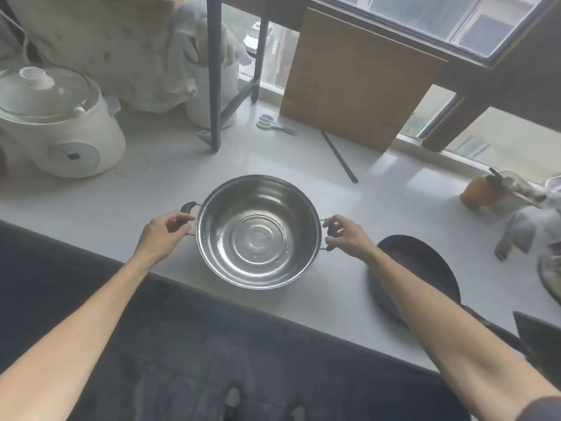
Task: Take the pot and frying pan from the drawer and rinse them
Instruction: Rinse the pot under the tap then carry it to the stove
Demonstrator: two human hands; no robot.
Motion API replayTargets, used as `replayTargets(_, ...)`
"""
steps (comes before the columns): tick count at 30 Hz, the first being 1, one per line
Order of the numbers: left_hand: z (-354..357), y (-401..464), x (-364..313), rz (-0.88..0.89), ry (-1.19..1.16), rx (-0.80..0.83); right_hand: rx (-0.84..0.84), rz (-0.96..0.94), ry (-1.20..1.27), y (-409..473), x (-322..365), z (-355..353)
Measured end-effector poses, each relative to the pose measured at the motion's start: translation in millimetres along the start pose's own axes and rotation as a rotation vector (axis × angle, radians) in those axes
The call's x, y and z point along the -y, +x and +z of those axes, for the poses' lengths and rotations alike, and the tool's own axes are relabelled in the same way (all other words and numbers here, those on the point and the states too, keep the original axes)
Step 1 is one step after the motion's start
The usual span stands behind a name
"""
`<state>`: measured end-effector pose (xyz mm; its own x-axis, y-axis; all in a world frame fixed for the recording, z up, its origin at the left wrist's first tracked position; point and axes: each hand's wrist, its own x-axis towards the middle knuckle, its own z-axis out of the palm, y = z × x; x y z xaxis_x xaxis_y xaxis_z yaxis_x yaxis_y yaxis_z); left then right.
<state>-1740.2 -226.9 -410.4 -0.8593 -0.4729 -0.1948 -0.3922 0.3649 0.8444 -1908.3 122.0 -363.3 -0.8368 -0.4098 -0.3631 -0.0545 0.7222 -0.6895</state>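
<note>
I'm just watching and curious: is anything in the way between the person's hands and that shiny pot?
Nothing visible is. The left hand is already on the pot's left handle and the right hand on its right handle. The frying pan lies apart, to the right on the counter, under the right forearm.

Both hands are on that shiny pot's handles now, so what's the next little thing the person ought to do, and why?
Probably lift the steel pot off the white counter. The left hand and right hand each pinch a side handle, and the pot sits level near the counter's edge. No sink or tap shows here, so where it goes for rinsing can't be told.
</note>
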Motion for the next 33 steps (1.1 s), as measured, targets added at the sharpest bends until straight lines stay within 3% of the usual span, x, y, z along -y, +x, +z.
replayTargets(5, -7.2, -34.9, -57.7, 0.12, -0.094, 0.1, -0.087, -0.105, 0.156, -93.9, -1.3, -72.4)
replayTargets(10, 54.7, -39.4, -173.9, 0.386, -0.067, 0.367, -0.308, 0.063, 0.292, -216.9, -49.0, -148.7)
replayTargets(18, 286.4, -91.7, -351.5, 0.765, 0.048, 0.891, -0.765, 0.307, 0.355, -428.8, -191.4, -216.3)
replayTargets(23, 460.9, -170.0, -406.6, 0.901, 0.167, 1.131, -0.888, 0.527, 0.427, -540.8, -307.9, -215.5)
replayTargets(27, 583.1, -215.5, -435.1, 1.004, 0.389, 1.237, -0.938, 0.686, 0.502, -576.5, -401.6, -208.3)
replayTargets(33, 722.4, -234.2, -450.4, 1.097, 0.8, 1.211, -0.977, 0.823, 0.549, -561.4, -505.5, -202.4)
